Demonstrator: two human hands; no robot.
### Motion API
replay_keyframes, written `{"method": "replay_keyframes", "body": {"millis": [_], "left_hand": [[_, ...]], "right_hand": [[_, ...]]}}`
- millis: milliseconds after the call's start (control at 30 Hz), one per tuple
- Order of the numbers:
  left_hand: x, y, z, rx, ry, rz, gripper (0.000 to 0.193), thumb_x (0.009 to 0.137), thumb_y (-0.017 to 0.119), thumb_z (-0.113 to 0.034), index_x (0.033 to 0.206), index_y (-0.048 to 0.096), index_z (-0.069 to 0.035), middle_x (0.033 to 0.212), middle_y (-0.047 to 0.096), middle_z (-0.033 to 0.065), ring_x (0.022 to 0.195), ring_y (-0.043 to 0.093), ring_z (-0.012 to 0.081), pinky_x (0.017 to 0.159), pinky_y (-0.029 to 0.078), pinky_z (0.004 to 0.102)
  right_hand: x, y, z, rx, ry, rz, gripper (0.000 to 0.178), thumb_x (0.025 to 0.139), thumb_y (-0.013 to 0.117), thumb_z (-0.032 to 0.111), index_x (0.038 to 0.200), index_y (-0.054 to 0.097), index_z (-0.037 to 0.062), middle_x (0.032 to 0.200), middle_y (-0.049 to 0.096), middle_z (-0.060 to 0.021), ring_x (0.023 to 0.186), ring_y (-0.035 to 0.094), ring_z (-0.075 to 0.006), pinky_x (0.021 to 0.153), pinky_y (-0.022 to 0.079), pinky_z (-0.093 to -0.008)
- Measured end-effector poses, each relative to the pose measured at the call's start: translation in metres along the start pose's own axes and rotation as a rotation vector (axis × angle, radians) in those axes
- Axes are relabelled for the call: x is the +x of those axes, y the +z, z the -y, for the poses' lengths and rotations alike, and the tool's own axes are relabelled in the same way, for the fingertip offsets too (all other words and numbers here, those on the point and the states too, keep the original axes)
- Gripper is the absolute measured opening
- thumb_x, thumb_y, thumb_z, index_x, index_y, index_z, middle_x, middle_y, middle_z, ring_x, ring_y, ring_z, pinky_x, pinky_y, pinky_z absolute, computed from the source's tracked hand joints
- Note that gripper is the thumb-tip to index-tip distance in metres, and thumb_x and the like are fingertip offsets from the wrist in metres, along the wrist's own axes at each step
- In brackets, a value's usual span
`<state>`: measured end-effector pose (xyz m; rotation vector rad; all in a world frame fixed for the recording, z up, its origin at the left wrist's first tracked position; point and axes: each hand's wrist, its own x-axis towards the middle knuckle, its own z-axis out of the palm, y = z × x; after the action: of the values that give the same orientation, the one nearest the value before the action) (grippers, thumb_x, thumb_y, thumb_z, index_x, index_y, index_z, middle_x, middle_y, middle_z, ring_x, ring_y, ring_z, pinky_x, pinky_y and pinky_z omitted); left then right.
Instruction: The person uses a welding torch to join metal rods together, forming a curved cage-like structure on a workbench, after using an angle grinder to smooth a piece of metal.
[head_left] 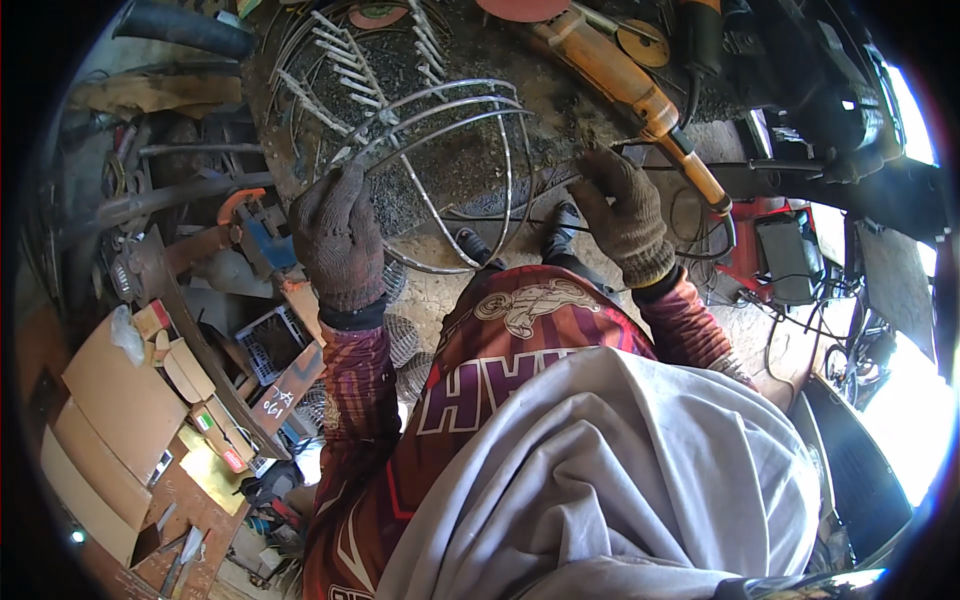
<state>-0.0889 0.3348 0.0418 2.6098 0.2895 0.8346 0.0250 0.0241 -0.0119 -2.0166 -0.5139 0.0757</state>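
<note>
- Gripping the thin, shiny, looped metal frame (507, 165) in our gloved left hand (340, 235), we hold it over the near edge of the bench (480, 60).
- Our right hand (625, 215), gloved in coarse knit, has bent fingers to the frame's right; whether it pinches anything, we cannot tell.
- The bench is dark and gritty, bearing toothed rods (352, 68) and a worn orange grinder (640, 95).
- At our left are a smooth brown carton (115, 375) and a lattice-walled crate (268, 345); what they contain, we cannot make out.
</note>
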Motion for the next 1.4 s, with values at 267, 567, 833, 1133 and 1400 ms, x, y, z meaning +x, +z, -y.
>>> {"method": "replay_keyframes", "body": {"millis": [267, 567, 833, 1133, 1400], "left_hand": [[0.002, 0.000, 0.000, 0.004, 0.052, -0.044, 0.022, 0.091, 0.071, -0.008, 0.112, 0.074, -0.001, 0.109, 0.071, 0.0178, 0.099, 0.067, 0.0351, 0.087, 0.053, 0.0429], [0.001, 0.005, 0.012, -0.058, 0.109, -0.099, 0.024, 0.088, 0.074, -0.007, 0.112, 0.075, -0.009, 0.107, 0.072, 0.0166, 0.094, 0.069, 0.0344, 0.081, 0.054, 0.0406], [0.001, 0.004, 0.010, -0.008, 0.107, -0.090, 0.027, 0.087, 0.075, -0.007, 0.113, 0.075, -0.013, 0.107, 0.071, 0.0120, 0.099, 0.067, 0.0330, 0.085, 0.053, 0.0423], [0.001, -0.001, 0.004, 0.014, 0.079, -0.065, 0.026, 0.088, 0.074, -0.009, 0.114, 0.074, -0.013, 0.109, 0.070, 0.0126, 0.102, 0.066, 0.0343, 0.088, 0.053, 0.0437], [0.005, -0.007, 0.002, 0.011, 0.077, -0.029, 0.025, 0.089, 0.073, -0.007, 0.114, 0.075, -0.008, 0.109, 0.070, 0.0156, 0.102, 0.066, 0.0358, 0.090, 0.053, 0.0440]], "right_hand": [[0.008, 0.002, 0.004, 0.106, 0.008, 0.047, 0.034, 0.091, 0.075, 0.015, 0.121, 0.067, 0.0019, 0.096, 0.072, -0.0134, 0.088, 0.070, -0.0264, 0.078, 0.055, -0.0370], [-0.012, 0.011, -0.007, 0.080, 0.010, 0.169, 0.037, 0.091, 0.075, 0.015, 0.124, 0.065, 0.0004, 0.105, 0.071, -0.0148, 0.093, 0.069, -0.0250, 0.082, 0.055, -0.0360], [-0.015, 0.006, -0.005, 0.118, 0.095, 0.177, 0.038, 0.094, 0.073, 0.016, 0.127, 0.064, -0.0008, 0.107, 0.072, -0.0134, 0.096, 0.068, -0.0188, 0.084, 0.055, -0.0331], [-0.030, -0.026, -0.004, 0.349, 0.165, -0.006, 0.029, 0.094, 0.072, 0.006, 0.122, 0.066, 0.0003, 0.102, 0.072, -0.0069, 0.090, 0.068, -0.0144, 0.080, 0.055, -0.0286], [-0.038, -0.108, -0.005, 0.538, 0.031, -0.420, 0.025, 0.099, 0.066, 0.005, 0.123, 0.067, 0.0005, 0.099, 0.072, -0.0055, 0.084, 0.066, -0.0125, 0.070, 0.053, -0.0237]]}}
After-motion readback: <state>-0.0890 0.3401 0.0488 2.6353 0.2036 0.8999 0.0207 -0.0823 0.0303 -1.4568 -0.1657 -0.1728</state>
